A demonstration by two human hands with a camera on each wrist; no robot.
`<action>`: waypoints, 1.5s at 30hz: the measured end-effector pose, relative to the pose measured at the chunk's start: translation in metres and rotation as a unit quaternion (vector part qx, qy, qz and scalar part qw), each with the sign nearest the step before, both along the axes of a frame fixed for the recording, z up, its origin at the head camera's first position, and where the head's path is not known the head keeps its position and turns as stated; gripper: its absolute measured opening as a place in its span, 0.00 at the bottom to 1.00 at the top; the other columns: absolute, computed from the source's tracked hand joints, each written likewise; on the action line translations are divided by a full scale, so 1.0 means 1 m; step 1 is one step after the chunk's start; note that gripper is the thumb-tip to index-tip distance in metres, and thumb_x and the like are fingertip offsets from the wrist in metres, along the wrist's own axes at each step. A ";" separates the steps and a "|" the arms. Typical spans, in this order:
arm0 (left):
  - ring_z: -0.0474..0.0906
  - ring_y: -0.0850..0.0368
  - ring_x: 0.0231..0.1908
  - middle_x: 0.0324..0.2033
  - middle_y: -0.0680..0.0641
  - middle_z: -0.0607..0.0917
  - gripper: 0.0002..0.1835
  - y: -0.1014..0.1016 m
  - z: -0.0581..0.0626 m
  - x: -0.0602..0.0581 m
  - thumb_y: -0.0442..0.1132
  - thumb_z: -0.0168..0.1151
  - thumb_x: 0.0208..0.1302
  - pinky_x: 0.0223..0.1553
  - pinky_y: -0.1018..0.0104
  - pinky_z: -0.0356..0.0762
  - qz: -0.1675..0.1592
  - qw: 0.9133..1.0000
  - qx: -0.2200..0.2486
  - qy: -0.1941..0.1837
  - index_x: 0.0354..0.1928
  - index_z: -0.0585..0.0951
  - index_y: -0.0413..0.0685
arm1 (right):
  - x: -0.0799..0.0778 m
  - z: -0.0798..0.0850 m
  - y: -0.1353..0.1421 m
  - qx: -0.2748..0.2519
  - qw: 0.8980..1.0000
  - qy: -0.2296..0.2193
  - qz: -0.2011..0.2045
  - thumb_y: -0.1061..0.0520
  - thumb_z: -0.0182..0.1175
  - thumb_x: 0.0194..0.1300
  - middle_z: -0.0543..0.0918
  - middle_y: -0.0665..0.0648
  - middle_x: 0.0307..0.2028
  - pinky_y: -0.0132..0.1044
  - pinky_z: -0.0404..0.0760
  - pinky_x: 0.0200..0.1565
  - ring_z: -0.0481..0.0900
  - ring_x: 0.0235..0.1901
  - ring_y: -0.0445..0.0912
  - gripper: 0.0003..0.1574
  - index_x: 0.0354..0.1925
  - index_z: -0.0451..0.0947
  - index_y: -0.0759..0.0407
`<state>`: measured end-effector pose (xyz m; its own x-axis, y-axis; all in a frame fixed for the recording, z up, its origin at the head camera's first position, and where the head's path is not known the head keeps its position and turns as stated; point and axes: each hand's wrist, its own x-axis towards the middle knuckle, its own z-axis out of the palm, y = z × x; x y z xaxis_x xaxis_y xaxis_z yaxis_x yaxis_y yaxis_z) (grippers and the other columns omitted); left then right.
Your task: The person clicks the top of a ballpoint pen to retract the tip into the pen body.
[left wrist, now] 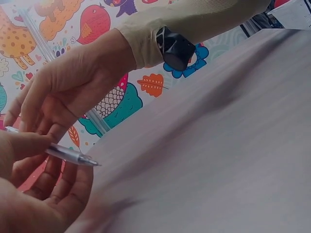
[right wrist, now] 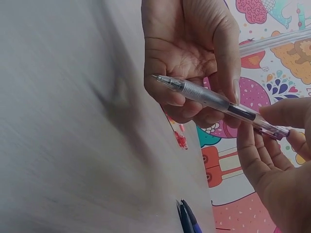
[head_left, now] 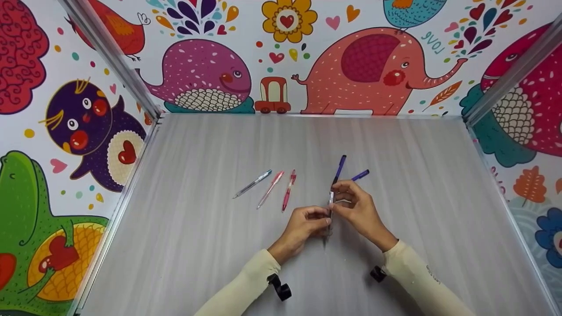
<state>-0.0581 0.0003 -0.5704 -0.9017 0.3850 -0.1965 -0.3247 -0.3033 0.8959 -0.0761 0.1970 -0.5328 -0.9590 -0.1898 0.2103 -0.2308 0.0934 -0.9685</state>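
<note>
Both hands hold a clear-barrelled click pen with a dark refill inside, its metal tip bare. The left hand pinches the barrel toward the tip between thumb and fingers. Near the clip end, the right hand grips the same pen with thumb and fingertips. In the head view the tip points toward the person. Just beyond the right hand lie two blue-purple pens, one long and one partly hidden by the fingers.
Left of the hands, a clear blue-ended pen, a pale pink pen and a red pen lie apart on the grey table. Cartoon-printed walls with metal edge rails enclose its back and sides.
</note>
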 end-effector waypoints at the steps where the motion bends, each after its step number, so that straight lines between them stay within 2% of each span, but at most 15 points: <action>1: 0.87 0.57 0.39 0.40 0.47 0.89 0.12 0.000 0.000 0.000 0.25 0.71 0.69 0.41 0.61 0.89 0.000 1.000 -0.001 0.000 0.52 0.87 0.28 | 0.000 0.000 0.000 0.001 1.000 0.001 0.000 0.78 0.73 0.63 0.83 0.70 0.55 0.37 0.89 0.50 0.88 0.49 0.57 0.29 0.60 0.79 0.68; 8: 0.87 0.57 0.39 0.40 0.47 0.88 0.12 0.000 -0.001 0.000 0.25 0.71 0.69 0.42 0.61 0.89 -0.005 1.000 -0.006 0.001 0.52 0.87 0.27 | 0.000 0.000 0.001 0.000 1.000 0.002 0.002 0.79 0.73 0.62 0.84 0.71 0.53 0.37 0.89 0.50 0.88 0.47 0.49 0.28 0.59 0.80 0.69; 16: 0.87 0.57 0.40 0.41 0.48 0.89 0.13 -0.003 -0.002 0.000 0.26 0.71 0.70 0.43 0.61 0.89 -0.006 1.000 -0.021 0.011 0.53 0.87 0.27 | 0.000 -0.003 0.001 -0.003 1.000 0.002 0.009 0.78 0.72 0.64 0.83 0.73 0.54 0.37 0.89 0.50 0.88 0.48 0.50 0.26 0.59 0.79 0.70; 21: 0.85 0.60 0.39 0.39 0.50 0.90 0.12 -0.003 -0.002 -0.002 0.27 0.72 0.69 0.40 0.67 0.85 0.011 0.998 -0.039 0.037 0.51 0.88 0.28 | 0.001 -0.004 0.000 -0.009 1.000 0.005 -0.006 0.77 0.73 0.65 0.82 0.71 0.55 0.35 0.89 0.50 0.87 0.48 0.48 0.32 0.64 0.74 0.71; 28: 0.85 0.61 0.39 0.40 0.47 0.91 0.11 -0.006 -0.003 -0.006 0.28 0.72 0.70 0.43 0.71 0.82 0.025 0.990 -0.095 0.105 0.51 0.89 0.28 | 0.003 -0.009 0.001 -0.017 1.000 0.009 -0.013 0.77 0.71 0.66 0.82 0.72 0.53 0.36 0.89 0.49 0.89 0.48 0.47 0.35 0.67 0.69 0.73; 34: 0.85 0.61 0.36 0.39 0.48 0.91 0.11 -0.012 -0.004 -0.006 0.31 0.72 0.72 0.38 0.70 0.81 0.025 0.982 -0.135 0.129 0.51 0.90 0.32 | 0.002 -0.012 0.003 -0.021 1.000 0.019 -0.007 0.77 0.71 0.67 0.83 0.75 0.53 0.36 0.90 0.48 0.90 0.47 0.48 0.31 0.65 0.71 0.76; 41: 0.87 0.59 0.41 0.44 0.46 0.91 0.08 -0.019 -0.005 -0.006 0.33 0.73 0.73 0.46 0.69 0.84 0.028 0.971 -0.170 0.164 0.50 0.91 0.40 | 0.003 -0.015 0.007 -0.010 1.000 0.012 -0.013 0.77 0.72 0.66 0.88 0.64 0.51 0.37 0.90 0.48 0.90 0.46 0.47 0.26 0.59 0.75 0.77; 45: 0.86 0.59 0.41 0.43 0.47 0.91 0.08 -0.023 -0.006 -0.007 0.34 0.72 0.73 0.47 0.69 0.83 0.031 0.967 -0.183 0.175 0.50 0.92 0.41 | 0.004 -0.016 0.009 -0.003 1.000 0.009 -0.013 0.76 0.72 0.66 0.89 0.63 0.49 0.37 0.90 0.48 0.90 0.47 0.47 0.24 0.57 0.77 0.74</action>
<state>-0.0650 -0.0230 -0.5760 -0.9570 0.2899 0.0129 0.0270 0.0447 0.9986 -0.0717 0.2064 -0.5488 -0.9598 -0.1640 0.2278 -0.2450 0.0935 -0.9650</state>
